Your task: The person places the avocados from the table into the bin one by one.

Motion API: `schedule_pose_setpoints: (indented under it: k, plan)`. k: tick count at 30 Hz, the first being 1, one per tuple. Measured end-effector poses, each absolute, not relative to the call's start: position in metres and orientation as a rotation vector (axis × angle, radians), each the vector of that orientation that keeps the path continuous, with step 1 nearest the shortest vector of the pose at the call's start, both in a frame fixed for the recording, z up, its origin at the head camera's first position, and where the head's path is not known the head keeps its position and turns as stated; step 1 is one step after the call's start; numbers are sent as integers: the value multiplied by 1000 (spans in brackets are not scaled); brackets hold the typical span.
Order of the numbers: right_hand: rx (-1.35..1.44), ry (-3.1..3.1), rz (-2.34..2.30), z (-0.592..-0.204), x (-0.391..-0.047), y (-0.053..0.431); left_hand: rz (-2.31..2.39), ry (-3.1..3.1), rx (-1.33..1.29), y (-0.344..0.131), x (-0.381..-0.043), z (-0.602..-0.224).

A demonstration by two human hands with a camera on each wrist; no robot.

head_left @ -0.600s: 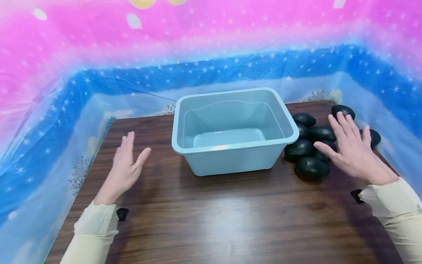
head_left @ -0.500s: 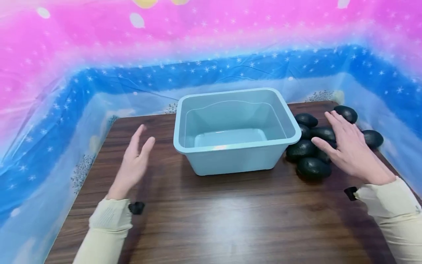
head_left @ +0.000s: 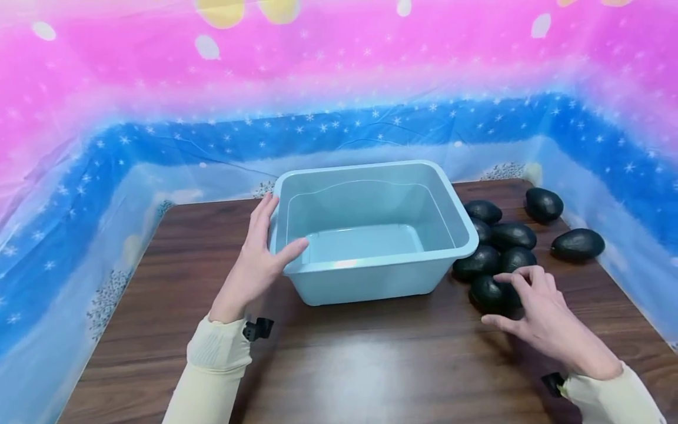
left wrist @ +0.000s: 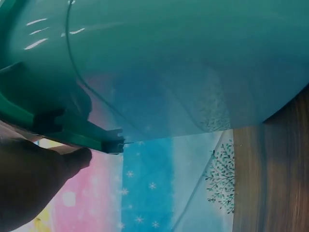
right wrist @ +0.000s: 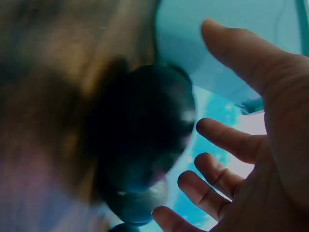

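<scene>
Well, the right hand (head_left: 545,321), fingers parted and holding nothing, hovers at the nearest avocado (head_left: 484,294) on the bench (head_left: 365,365); picking seems under way, calling for fingers curled round it. The left hand (head_left: 253,265), unclenched, lies at the left rim of the bin (head_left: 365,284).

Avocados (head_left: 514,236) lie right of the bin (head_left: 365,285).

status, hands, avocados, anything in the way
Left hand at left rim of bin. Right hand by nearest avocado, not gripping. Other avocados right of bin. Nothing seen blocking right hand.
</scene>
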State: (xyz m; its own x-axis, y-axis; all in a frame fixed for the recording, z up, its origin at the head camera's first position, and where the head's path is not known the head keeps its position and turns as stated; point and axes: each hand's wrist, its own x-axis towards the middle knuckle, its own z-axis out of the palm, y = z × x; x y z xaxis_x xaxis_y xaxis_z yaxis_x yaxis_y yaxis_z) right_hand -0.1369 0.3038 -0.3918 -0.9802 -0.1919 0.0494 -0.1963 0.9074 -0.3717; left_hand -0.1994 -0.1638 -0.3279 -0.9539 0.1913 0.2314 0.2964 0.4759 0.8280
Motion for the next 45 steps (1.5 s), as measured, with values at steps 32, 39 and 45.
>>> schedule_pose_setpoints:
  k: [32, 39, 45]
  plan:
    - [373, -2850, 526, -356, -158, 314, -1662, -2829, -399, -171, -189, -325]
    - [395, -2678, 498, -313, -171, 306, -1696, -2824, -385, -173, -193, -328]
    - [398, -2600, 538, -294, -179, 295, -1665, -2857, -367, -174, -194, -328]
